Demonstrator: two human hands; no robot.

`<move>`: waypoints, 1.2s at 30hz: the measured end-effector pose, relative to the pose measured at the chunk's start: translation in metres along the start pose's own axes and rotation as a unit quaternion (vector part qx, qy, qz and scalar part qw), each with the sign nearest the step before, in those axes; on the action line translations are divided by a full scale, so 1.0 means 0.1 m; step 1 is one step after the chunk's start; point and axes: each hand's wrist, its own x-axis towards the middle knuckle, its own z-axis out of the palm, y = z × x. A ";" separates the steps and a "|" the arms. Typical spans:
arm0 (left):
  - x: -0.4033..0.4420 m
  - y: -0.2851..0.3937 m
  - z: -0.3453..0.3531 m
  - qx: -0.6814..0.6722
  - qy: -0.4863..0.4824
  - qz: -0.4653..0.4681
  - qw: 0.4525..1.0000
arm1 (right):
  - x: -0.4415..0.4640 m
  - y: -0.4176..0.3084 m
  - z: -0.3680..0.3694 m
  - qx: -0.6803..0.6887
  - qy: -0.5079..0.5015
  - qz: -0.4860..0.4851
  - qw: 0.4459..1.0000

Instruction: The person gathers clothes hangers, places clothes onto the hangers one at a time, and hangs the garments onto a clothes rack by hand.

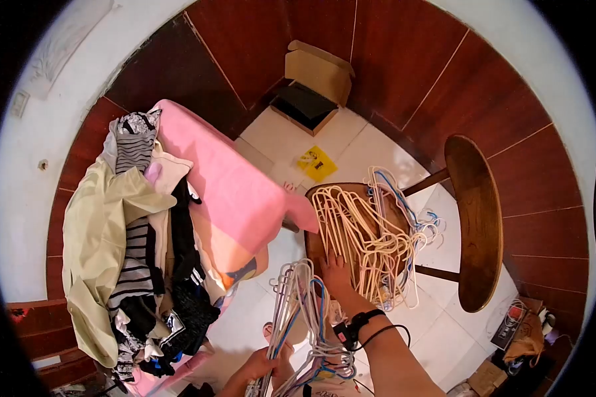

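Left hand (261, 362): closed around a bundle of slim grey and blue hangers (299, 311), which we find held beside a brown wooden chair (473, 225). Right hand (336, 272): open, fingers spread at the edge of a tangled pile of cream hangers (357, 228) on the seat. To the left, we list heaped garments (99, 231) on pink cloth (225, 178).
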 end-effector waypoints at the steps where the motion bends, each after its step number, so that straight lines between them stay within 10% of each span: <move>1: 0.01 0.01 0.00 0.026 0.013 -0.013 0.999 | -0.01 0.02 -0.02 0.016 0.007 -0.014 1.000; 36: -0.14 0.05 0.03 0.027 -0.032 -0.023 0.999 | -0.10 0.11 -0.33 -0.120 -0.032 -0.129 0.984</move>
